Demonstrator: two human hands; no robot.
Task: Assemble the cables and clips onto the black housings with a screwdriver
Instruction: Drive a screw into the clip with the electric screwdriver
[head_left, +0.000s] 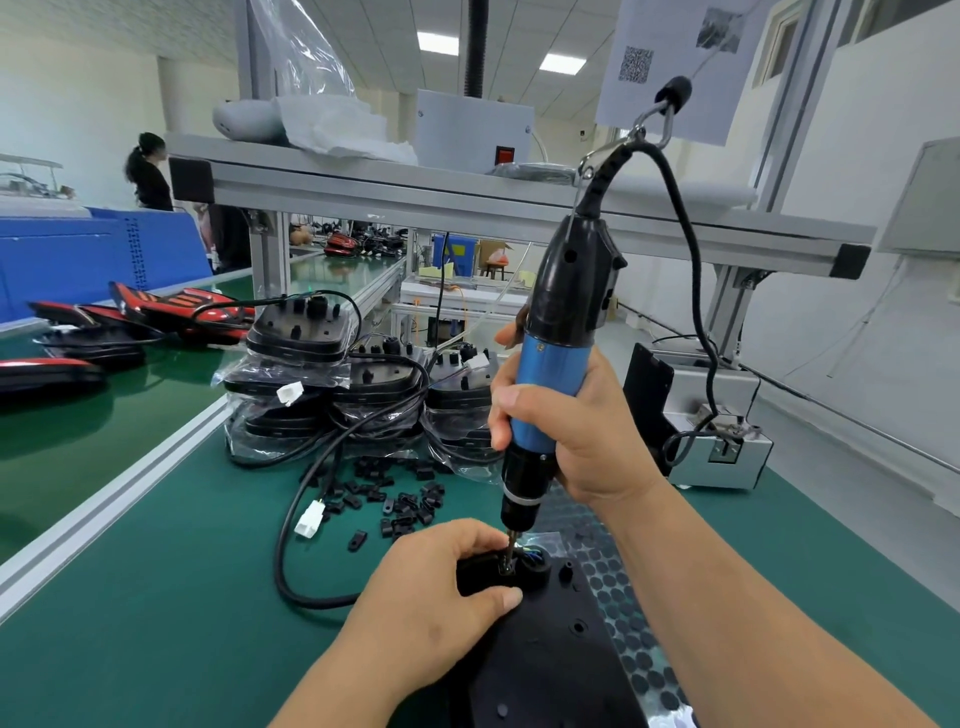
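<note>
Head camera shows me my right hand (576, 431) wrapped round the blue-and-black electric screwdriver (556, 374), its bit standing on the flat black plastic housing (550, 660), which lies on the green bench mat (156, 597). My left hand (441, 587) grips the housing's raised end beside the bit. Small black plastic clips (400, 499) lie scattered just behind.

Single view, head-worn, wide-angle. Faces forward and down over the green bench (156, 597). Close range: left hand (431, 587) and right hand (576, 441) fill the lower centre. Upper frame reaches the overhead shelf (467, 192) and the room beyond.
</note>
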